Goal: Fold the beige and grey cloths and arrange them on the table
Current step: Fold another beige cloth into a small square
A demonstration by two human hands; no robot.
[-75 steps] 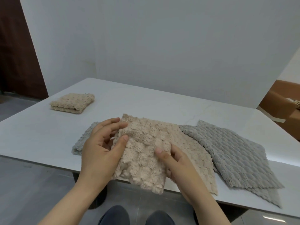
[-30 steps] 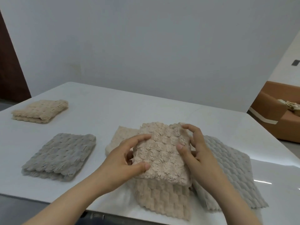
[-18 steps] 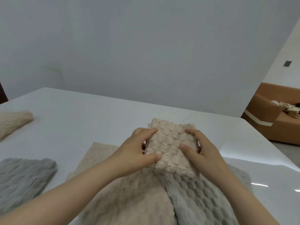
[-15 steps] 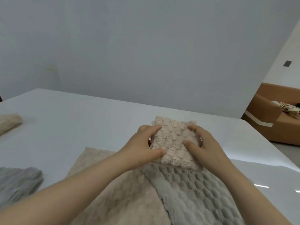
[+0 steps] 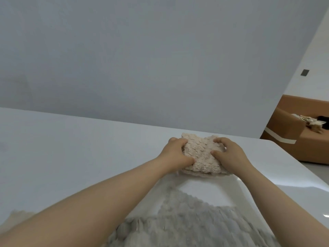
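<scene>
Placing a folded cloth. The folded beige cloth [image 5: 203,155], a thick bundle of several nubbly layers, sits right of centre in the frame, near the far right corner of the white table [image 5: 71,148]. Its near lower edge appears to touch the tabletop; whether the far edge is down cannot be told.

To finish the step well, the bundle should probably be lowered flat with both sides released together, so the layers do not spring apart. A light press on top would settle the fold, and its edges should be squared to the table's edge before the hands leave.

The left hand [image 5: 176,154] clasps the bundle's left side. Its fingers [image 5: 175,140] curl over the far corner and the thumb lies along the near top face. The right hand [image 5: 229,155] mirrors it on the right side, fingers [image 5: 220,139] bent over the far corner and thumb pressed onto the top. Neither hand is spread wide; each is closed to about the thickness of the fold, pinching it.

Nearer the viewer, along the bottom of the frame, an unfolded grey cloth [image 5: 187,220] lies flat between the forearms, apart from the bundle. A blurred strip of another beige cloth [image 5: 19,216] shows at lower left. A plain grey wall [image 5: 142,59] fills the upper frame, with a brown sofa [image 5: 302,139] at the right edge.
</scene>
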